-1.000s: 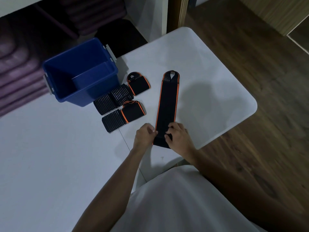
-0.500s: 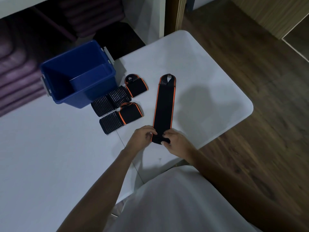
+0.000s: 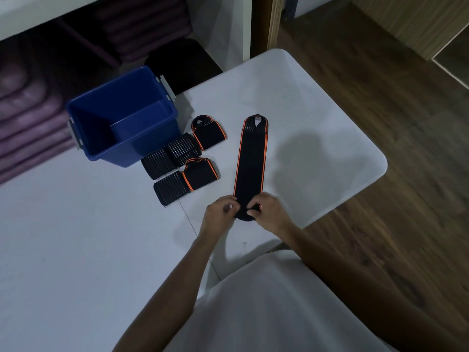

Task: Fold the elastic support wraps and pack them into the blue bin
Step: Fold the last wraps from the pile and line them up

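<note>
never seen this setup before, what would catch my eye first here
The long black wrap with orange edges lies stretched out mid-table, its near end pinched by the left hand and right hand. To its left lie folded wraps, right beside the open blue bin at the white table's far edge.

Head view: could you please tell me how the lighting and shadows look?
Head view: dim overall, with the white table brightest; a soft shadow falls right of the long wrap; the blue bin interior is dark; wide-angle bending shows at the edges.
</note>
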